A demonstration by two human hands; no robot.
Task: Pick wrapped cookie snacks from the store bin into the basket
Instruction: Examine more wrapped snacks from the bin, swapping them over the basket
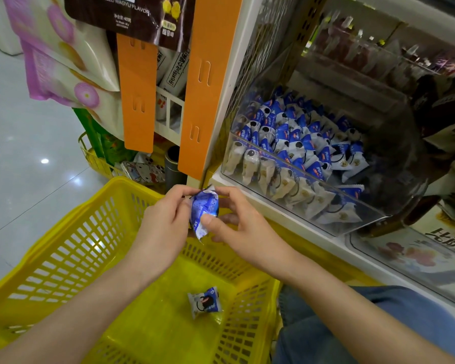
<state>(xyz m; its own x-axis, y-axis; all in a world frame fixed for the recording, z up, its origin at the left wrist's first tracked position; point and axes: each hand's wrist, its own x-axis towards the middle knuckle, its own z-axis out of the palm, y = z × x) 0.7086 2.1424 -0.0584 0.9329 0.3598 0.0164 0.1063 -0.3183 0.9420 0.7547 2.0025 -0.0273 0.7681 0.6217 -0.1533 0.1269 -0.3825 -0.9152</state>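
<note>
Both hands, left hand (166, 222) and right hand (237, 224), pinch one wrapped cookie snack (204, 210) over the basket (63, 248); it looks light, crinkly and crushable, best held by its edges.

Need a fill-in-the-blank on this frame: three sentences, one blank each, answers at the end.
1. The left hand and right hand together pinch the held snack above the ____ basket.
2. Exactly ____ loose snack lies on the basket floor.
3. The clear bin stands to the basket's ____.
Missing words: yellow; one; right.
</note>
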